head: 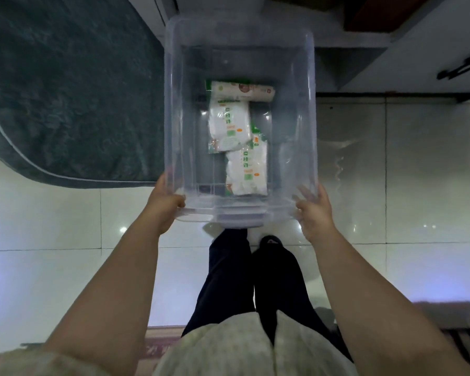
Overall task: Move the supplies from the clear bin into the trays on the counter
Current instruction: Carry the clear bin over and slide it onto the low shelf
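I hold a clear plastic bin (174,109) out in front of me, above the floor. My left hand (165,202) grips its near left corner and my right hand (314,210) grips its near right corner, fingers curled over the rim. Inside lie white packets with green print: one (242,91) crosswise at the far end, one (229,125) in the middle and one (247,173) nearest me. No trays or counter are in view.
A dark teal mattress or rug (65,90) covers the floor to the left. Glossy white floor tiles (391,172) spread to the right. White cabinets with a black handle (461,67) stand at the upper right. My legs (244,280) are below the bin.
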